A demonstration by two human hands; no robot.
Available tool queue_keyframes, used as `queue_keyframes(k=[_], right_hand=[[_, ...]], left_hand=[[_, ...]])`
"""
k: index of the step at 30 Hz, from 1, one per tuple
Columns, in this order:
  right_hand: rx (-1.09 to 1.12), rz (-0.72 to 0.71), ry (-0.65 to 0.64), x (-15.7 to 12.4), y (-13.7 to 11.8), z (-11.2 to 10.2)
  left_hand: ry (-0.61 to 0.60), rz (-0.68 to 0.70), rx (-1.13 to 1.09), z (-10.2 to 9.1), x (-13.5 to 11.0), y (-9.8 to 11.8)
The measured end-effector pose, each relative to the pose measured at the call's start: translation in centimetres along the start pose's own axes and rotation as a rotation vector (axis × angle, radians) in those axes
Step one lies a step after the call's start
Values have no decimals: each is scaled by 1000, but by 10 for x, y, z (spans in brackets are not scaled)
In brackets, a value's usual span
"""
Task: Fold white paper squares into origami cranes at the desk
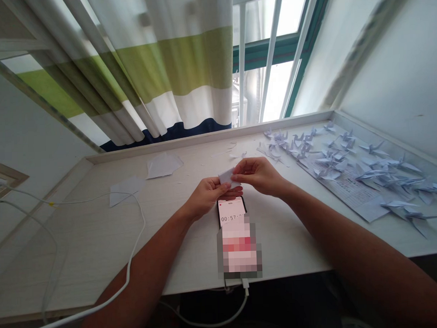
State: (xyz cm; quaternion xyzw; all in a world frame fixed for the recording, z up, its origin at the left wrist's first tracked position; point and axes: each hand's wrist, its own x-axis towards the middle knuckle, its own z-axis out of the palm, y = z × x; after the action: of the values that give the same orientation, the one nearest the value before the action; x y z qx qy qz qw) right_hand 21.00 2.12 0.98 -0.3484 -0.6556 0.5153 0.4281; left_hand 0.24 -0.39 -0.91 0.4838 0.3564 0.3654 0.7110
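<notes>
A small piece of folded white paper (225,176) is held up between my two hands, above the middle of the table. My left hand (209,195) grips it from below, thumb on top and fingers underneath. At its right side, the thumb and fingertips of my right hand (256,174) pinch the paper's edge. Just under my hands a phone (231,211) lies on the table, its screen lit with running digits and its lower part blurred out. Some of the fingers behind the paper are hidden.
Many folded paper cranes (329,157) cover the table's right side, some on a printed sheet (363,202). White paper squares (164,165) and another sheet (124,190) lie left. A white cable (143,219) loops over my left arm. A raised rim (203,138) borders the table's back.
</notes>
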Motion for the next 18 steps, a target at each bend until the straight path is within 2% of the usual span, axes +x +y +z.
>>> queue_keyframes(k=[6, 14, 18], right_hand=[[68, 19, 5, 1, 2, 1], [51, 54, 43, -1, -1, 3], [36, 39, 16, -2, -4, 0]], left_hand=[[27, -4, 17, -1, 1, 0], [-11, -4, 10, 0, -1, 2], [-35, 4, -1, 0, -1, 2]])
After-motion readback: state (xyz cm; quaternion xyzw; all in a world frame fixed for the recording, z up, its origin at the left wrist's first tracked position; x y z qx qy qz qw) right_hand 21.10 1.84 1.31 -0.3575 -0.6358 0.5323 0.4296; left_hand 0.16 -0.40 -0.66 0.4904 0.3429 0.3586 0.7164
